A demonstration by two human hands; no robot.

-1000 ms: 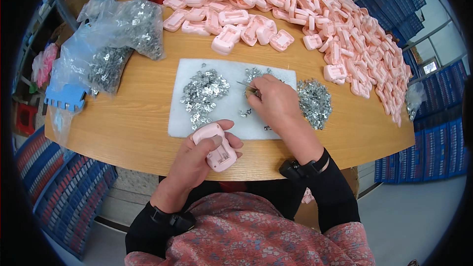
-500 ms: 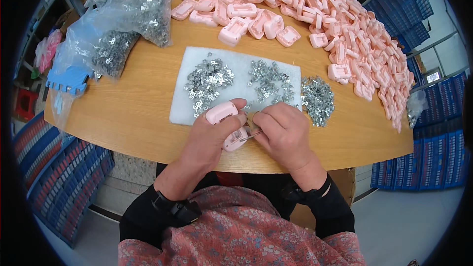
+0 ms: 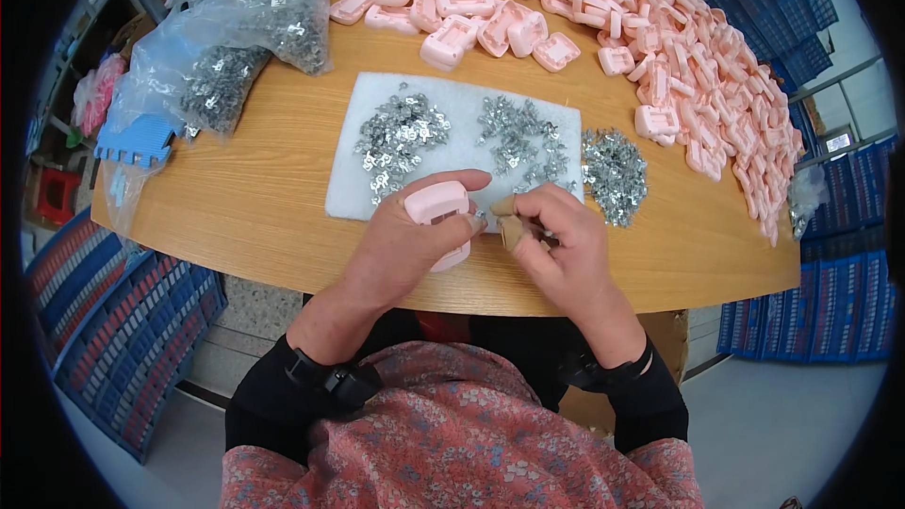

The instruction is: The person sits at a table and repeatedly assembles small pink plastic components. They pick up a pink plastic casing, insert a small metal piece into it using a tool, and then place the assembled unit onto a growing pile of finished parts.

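My left hand is closed round a pink plastic casing, held above the table's near edge. The thumb lies across the casing and hides its middle; a small silver metal clip shows at the thumb tip. Just to the right, my right hand is curled, with tan covers on its thumb and forefinger. Something dark and thin shows within its fingers, too hidden to name. Beyond both hands, a white foam pad carries heaps of silver metal clips.
Another clip heap lies on the wooden table right of the pad. A large pile of pink casings spreads across the back and right. Clear bags of metal parts and a blue foam mat are at left.
My right hand has drawn slightly away from the casing, and the thin metal tool at its fingertips no longer shows there. My left hand has tilted the casing more upright.
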